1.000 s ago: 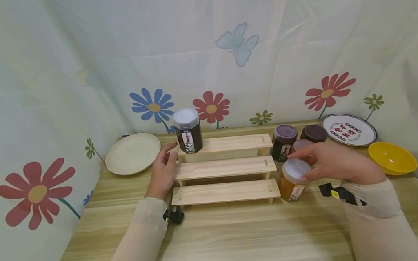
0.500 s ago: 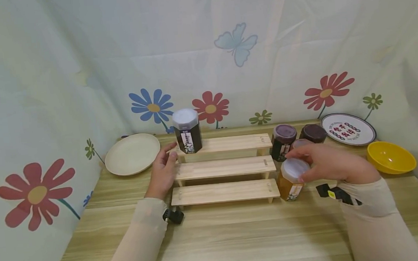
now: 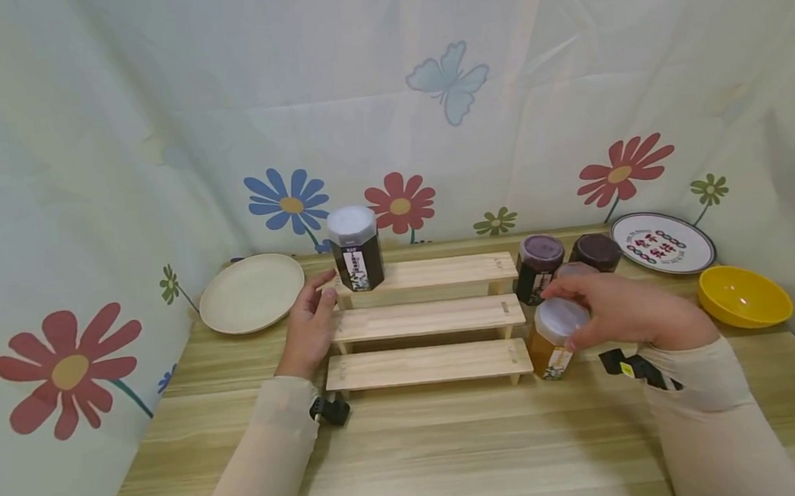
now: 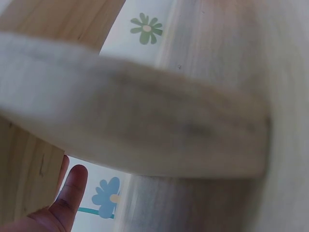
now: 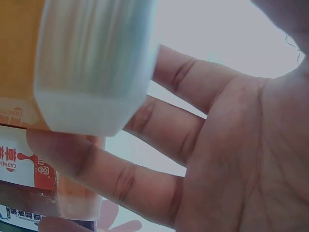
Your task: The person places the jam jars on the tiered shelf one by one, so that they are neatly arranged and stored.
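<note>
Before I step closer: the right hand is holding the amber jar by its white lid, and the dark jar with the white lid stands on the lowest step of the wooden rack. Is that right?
Not quite: the head view shows the white-lidded dark jar on the top step of the wooden rack. The right hand is holding the amber jar by its lid.

Wood-grain table (image 3: 455,446) bearing wooden risers (image 3: 431,318), cream plate (image 3: 252,293), dark jars (image 3: 541,269), patterned plate (image 3: 663,244), yellow bowl (image 3: 745,297)
</note>
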{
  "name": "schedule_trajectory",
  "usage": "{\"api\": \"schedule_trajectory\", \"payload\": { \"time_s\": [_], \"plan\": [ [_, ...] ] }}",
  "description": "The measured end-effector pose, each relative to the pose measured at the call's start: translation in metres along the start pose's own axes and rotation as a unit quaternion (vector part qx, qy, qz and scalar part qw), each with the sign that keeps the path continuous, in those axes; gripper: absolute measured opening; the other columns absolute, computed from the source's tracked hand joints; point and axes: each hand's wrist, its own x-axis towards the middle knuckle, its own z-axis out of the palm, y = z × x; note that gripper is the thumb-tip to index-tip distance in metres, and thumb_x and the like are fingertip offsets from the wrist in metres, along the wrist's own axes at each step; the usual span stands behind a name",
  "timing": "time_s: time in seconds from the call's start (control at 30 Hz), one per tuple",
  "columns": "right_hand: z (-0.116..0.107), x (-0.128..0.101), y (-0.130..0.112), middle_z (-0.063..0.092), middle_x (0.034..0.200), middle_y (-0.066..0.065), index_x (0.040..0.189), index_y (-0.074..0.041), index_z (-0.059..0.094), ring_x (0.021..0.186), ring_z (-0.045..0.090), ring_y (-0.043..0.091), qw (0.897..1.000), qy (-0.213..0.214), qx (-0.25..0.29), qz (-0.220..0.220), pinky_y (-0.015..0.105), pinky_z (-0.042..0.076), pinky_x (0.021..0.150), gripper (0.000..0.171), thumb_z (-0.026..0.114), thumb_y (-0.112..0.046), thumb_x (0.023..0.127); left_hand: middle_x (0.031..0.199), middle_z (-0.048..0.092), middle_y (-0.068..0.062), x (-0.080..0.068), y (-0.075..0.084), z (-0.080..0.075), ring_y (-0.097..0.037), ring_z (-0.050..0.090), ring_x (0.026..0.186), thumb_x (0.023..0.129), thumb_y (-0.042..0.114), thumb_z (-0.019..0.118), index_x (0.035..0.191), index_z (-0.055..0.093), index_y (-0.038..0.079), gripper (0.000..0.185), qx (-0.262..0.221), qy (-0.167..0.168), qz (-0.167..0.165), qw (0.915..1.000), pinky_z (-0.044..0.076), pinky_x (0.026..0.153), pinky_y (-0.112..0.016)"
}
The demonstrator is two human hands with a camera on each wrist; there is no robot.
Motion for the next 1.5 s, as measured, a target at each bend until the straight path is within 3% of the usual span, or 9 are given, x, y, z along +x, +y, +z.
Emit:
{"api": "schedule_trajectory", "payload": {
  "time_s": [0.67,0.9,1.03,1.13,1.3,1.5],
  "plan": [
    [0.001,-0.001,-0.003,0.065,0.134,0.012,0.134,-0.011,0.064,0.105,0.061,0.026,1.000,0.011,-0.009,0.024,0.045,0.053,0.090,0.069,0.096,-0.033,0.077,0.146,0.060,-0.011,0.000,0.001,0.000,-0.024,0.056,0.122,0.113,0.031,0.049,0.152,0.055,0.017,0.042,-0.008,0.001,-0.002,1.0000,0.045,0.101,-0.040],
    [0.002,0.001,0.001,0.069,0.127,0.012,0.131,-0.011,0.067,0.102,0.063,0.025,0.999,0.024,-0.026,0.013,0.045,0.056,0.086,0.066,0.097,-0.030,0.075,0.133,0.063,-0.018,-0.001,0.001,0.001,-0.021,0.056,0.115,0.113,0.032,0.049,0.152,0.055,0.018,0.042,-0.002,0.002,0.002,1.0000,0.045,0.095,-0.032],
    [0.001,-0.002,0.000,0.070,0.127,0.009,0.132,-0.013,0.068,0.100,0.063,0.023,0.999,0.037,-0.025,0.022,0.042,0.056,0.082,0.065,0.095,-0.032,0.076,0.135,0.063,-0.019,-0.001,0.000,0.000,-0.023,0.056,0.117,0.114,0.031,0.049,0.153,0.055,0.020,0.041,-0.003,-0.001,-0.001,1.0000,0.044,0.098,-0.035],
    [-0.003,-0.007,-0.005,0.070,0.127,0.010,0.134,-0.012,0.067,0.099,0.063,0.025,0.997,0.061,-0.010,0.036,0.040,0.057,0.078,0.065,0.093,-0.031,0.077,0.136,0.062,-0.019,-0.002,0.001,0.000,-0.024,0.055,0.118,0.114,0.030,0.049,0.153,0.055,0.021,0.041,-0.004,-0.001,-0.005,1.0000,0.043,0.099,-0.038],
    [-0.008,-0.016,-0.013,0.069,0.123,0.013,0.133,-0.011,0.066,0.100,0.060,0.030,0.990,0.137,0.009,0.032,0.038,0.055,0.075,0.062,0.091,-0.027,0.079,0.131,0.063,-0.019,-0.003,0.000,0.001,-0.024,0.055,0.115,0.113,0.031,0.050,0.152,0.056,0.022,0.040,-0.006,0.002,-0.002,1.0000,0.043,0.098,-0.036],
    [-0.005,-0.021,-0.021,0.068,0.125,0.015,0.133,-0.009,0.064,0.102,0.061,0.034,0.969,0.237,0.062,0.009,0.038,0.054,0.077,0.057,0.090,-0.020,0.083,0.139,0.062,-0.016,-0.003,0.001,0.002,-0.023,0.056,0.119,0.113,0.031,0.049,0.153,0.055,0.019,0.041,-0.006,0.002,0.000,1.0000,0.044,0.099,-0.036]
  ]
}}
